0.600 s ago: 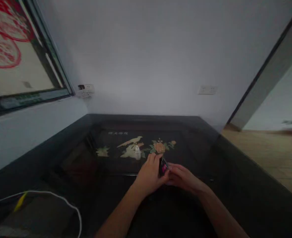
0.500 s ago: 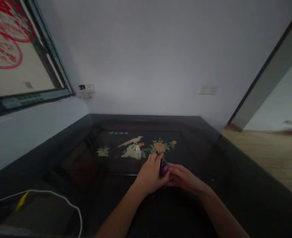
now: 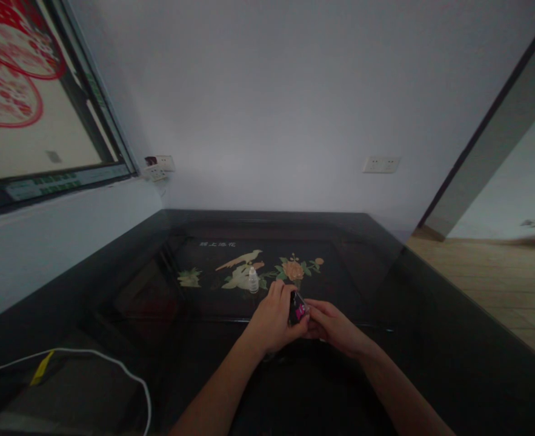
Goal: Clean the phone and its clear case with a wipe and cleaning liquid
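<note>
Both my hands meet over the dark table (image 3: 412, 315), just in front of its inlaid bird-and-flower picture (image 3: 249, 269). My left hand (image 3: 274, 318) is curled round a small black object with a pink label (image 3: 298, 309). The fingertips of my right hand (image 3: 333, 327) pinch the same object from the right side. A small white bottle (image 3: 253, 280) stands upright on the inlay, a short way beyond my left hand and apart from it.
A white cable (image 3: 103, 363) with a yellow tag (image 3: 41, 367) lies at the near left. Wall sockets (image 3: 158, 166) sit in the left corner, another socket (image 3: 380, 164) on the back wall. A window (image 3: 31, 103) is at left, an open doorway with wooden floor (image 3: 498, 272) at right.
Both hands have shifted slightly nearer to me and to the left with the small object between them. The view has tilted a little; the bottle stays where it was.
</note>
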Motion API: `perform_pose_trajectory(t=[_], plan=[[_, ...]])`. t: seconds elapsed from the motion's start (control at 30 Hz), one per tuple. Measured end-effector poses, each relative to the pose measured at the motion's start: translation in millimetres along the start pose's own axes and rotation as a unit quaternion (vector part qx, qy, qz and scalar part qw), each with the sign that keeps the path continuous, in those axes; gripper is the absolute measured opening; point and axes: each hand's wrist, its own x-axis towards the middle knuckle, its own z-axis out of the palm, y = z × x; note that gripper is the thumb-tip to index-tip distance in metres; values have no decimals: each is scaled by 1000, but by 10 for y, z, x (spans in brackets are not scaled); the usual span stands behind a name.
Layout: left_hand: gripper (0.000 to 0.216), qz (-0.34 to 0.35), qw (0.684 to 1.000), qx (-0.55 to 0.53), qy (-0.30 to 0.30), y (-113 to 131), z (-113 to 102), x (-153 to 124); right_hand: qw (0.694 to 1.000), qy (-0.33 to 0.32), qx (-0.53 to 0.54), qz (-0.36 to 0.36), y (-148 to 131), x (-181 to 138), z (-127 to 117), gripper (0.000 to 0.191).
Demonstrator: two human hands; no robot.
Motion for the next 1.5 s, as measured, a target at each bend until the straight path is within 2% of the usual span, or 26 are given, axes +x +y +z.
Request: perform_pose_trajectory(t=[0.3,0.4,0.63,1.03,1.2,1.37,1.5], plan=[[50,-49,995,-79,-23,-4,31,-9,999,-4,-32,5,53,13,-41,39],[50,-77,993,-87,-8,15,37,-20,999,2,-48,0,36,1,-31,40],[54,-95,990,-104,18,12,73,-23,999,4,-54,-6,24,6,-25,43],[50,-78,993,-88,5,26,51,1,998,20,-61,3,-6,-32,2,46],[44,-81,990,-105,38,33,74,-2,998,19,-64,7,16,-16,-29,42],[41,-95,986,-117,66,28,42,-13,997,57,-49,33,20,1,-117,33],[42,-95,981,-155,71,3,-40,-32,994,97,-35,27,27,32,-239,35]])
